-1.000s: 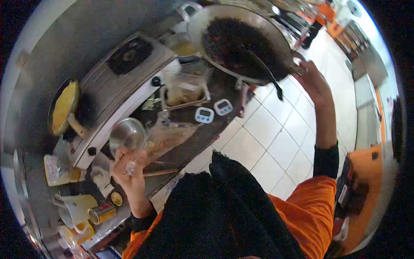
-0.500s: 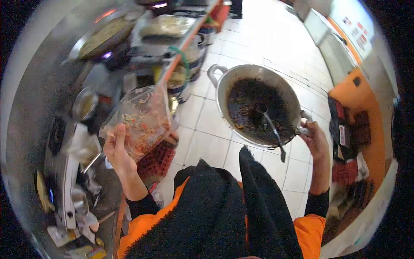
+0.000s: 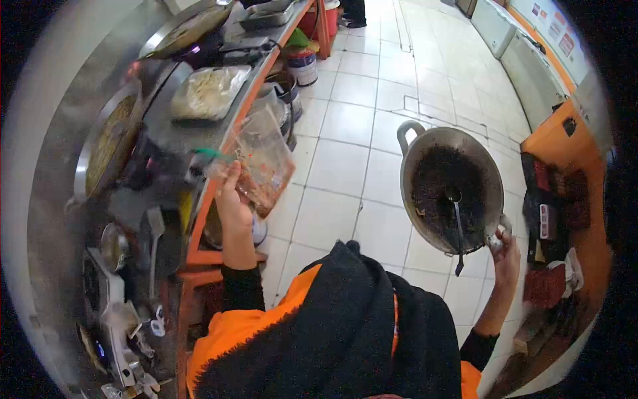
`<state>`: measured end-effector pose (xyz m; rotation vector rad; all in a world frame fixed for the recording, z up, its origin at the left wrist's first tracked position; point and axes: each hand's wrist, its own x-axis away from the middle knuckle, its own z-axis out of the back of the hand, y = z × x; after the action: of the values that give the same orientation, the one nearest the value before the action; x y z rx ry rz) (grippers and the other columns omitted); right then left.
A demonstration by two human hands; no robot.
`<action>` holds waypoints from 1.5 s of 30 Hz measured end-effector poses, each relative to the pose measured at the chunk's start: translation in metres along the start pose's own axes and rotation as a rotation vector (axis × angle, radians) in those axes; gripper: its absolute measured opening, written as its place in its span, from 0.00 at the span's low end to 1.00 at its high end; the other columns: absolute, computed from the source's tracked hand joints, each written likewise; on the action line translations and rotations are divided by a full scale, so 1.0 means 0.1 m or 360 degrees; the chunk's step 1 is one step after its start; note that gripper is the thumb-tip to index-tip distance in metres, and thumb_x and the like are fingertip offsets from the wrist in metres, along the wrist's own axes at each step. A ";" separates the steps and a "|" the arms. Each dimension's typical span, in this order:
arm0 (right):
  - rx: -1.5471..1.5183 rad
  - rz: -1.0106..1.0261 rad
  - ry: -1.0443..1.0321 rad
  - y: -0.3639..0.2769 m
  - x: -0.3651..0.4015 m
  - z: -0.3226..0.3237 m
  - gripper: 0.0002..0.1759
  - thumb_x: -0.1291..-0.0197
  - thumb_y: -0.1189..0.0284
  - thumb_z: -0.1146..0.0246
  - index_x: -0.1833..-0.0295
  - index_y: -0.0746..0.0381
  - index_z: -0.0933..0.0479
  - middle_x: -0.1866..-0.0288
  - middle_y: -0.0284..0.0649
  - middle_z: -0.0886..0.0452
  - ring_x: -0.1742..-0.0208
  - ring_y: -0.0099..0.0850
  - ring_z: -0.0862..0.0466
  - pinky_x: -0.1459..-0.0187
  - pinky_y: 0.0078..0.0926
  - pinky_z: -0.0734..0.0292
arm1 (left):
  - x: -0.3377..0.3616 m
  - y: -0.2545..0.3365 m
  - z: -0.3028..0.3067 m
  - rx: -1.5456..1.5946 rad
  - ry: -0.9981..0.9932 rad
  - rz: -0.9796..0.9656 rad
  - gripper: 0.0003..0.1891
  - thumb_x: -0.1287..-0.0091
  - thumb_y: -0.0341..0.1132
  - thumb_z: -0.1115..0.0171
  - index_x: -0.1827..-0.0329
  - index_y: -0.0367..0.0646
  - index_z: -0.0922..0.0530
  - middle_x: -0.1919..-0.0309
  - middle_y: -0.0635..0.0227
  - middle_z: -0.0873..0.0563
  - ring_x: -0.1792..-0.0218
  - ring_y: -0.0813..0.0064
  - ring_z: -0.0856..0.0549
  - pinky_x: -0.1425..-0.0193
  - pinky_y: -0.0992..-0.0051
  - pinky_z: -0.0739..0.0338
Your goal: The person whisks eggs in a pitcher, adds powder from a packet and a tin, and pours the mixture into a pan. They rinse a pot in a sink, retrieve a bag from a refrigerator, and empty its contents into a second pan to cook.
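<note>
My left hand (image 3: 234,207) grips a clear plastic bag (image 3: 267,166) smeared inside with reddish food bits, held beside the edge of the counter. On the other side, my right hand (image 3: 503,251) is closed on one loop handle of a deep metal wok (image 3: 407,199). The wok hangs over the tiled floor, coated inside with a dark residue. A ladle (image 3: 458,229) leans in it, its handle end sticking out over the near rim.
A metal counter (image 3: 199,143) with an orange frame runs along the left. It bears large pans (image 3: 114,143), a bag of pale food (image 3: 211,93) and utensils. Buckets (image 3: 303,66) stand beneath. An orange cabinet (image 3: 555,130) is at right. Far off, a person's dark-clothed legs (image 3: 353,10) show.
The view has moved forward along the counter. The wok has shifted right and slightly down in view, and the plastic bag has also moved right. Both stay held.
</note>
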<state>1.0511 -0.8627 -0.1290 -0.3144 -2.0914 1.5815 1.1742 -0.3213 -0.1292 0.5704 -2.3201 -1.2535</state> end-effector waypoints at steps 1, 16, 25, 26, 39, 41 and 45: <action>0.0017 0.0000 0.0046 -0.10 -0.18 -0.01 0.25 0.37 0.64 0.49 0.43 0.72 0.36 0.45 0.49 0.30 0.43 0.39 0.28 0.45 0.34 0.28 | -0.12 -0.06 -0.24 -0.0001 0.0024 0.0028 0.10 0.41 0.32 0.37 0.57 0.40 0.23 0.69 0.71 0.20 0.72 0.79 0.23 0.72 0.77 0.27; -0.0169 -0.0028 0.0496 -1.03 -3.37 0.37 0.15 0.39 0.73 0.51 0.52 0.71 0.31 0.51 0.48 0.25 0.54 0.33 0.23 0.49 0.33 0.25 | -1.94 -2.28 -3.89 -0.0489 0.0086 0.0274 0.14 0.37 0.37 0.41 0.52 0.40 0.24 0.67 0.74 0.22 0.68 0.82 0.25 0.65 0.83 0.30; -0.0133 -0.0036 0.0420 -1.79 -6.01 0.22 0.11 0.40 0.72 0.50 0.57 0.68 0.30 0.53 0.43 0.25 0.58 0.28 0.24 0.53 0.27 0.24 | -2.64 -3.10 -5.48 -0.0541 0.0008 0.0083 0.06 0.37 0.34 0.42 0.61 0.43 0.22 0.70 0.77 0.21 0.72 0.84 0.26 0.67 0.83 0.31; -0.0148 -0.0029 0.0397 -1.82 -6.38 0.25 0.12 0.40 0.72 0.50 0.56 0.69 0.30 0.53 0.43 0.25 0.57 0.28 0.23 0.53 0.27 0.24 | -2.74 -3.27 -5.68 -0.0532 0.0045 0.0093 0.05 0.37 0.34 0.41 0.63 0.42 0.23 0.70 0.76 0.22 0.72 0.84 0.26 0.67 0.82 0.31; -0.0252 -0.0010 0.0671 -2.58 -10.41 0.39 0.15 0.44 0.71 0.48 0.54 0.70 0.29 0.57 0.43 0.24 0.59 0.32 0.22 0.56 0.31 0.23 | -4.77 -5.73 -9.89 -0.0497 -0.0160 0.0309 0.07 0.39 0.33 0.41 0.62 0.39 0.22 0.71 0.74 0.22 0.70 0.82 0.25 0.63 0.83 0.30; -0.0278 0.0053 0.0694 -2.70 -11.16 0.41 0.14 0.43 0.71 0.48 0.55 0.70 0.29 0.57 0.44 0.24 0.59 0.32 0.22 0.56 0.32 0.23 | -5.20 -6.03 -10.81 -0.0480 -0.0286 0.0280 0.08 0.38 0.33 0.41 0.59 0.39 0.23 0.67 0.73 0.21 0.67 0.81 0.24 0.60 0.81 0.29; -0.0298 0.0072 0.0702 -2.88 -12.53 0.47 0.13 0.40 0.71 0.51 0.56 0.70 0.29 0.59 0.44 0.25 0.60 0.31 0.22 0.56 0.33 0.22 | -5.89 -6.65 -12.12 -0.0462 -0.0477 0.0281 0.11 0.37 0.34 0.43 0.55 0.39 0.23 0.64 0.70 0.20 0.63 0.79 0.23 0.55 0.79 0.28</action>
<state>2.1246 -1.5709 -0.1746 -0.7107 -1.8910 1.2044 2.4275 -1.1469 -0.2062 0.0814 -2.2954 -1.6400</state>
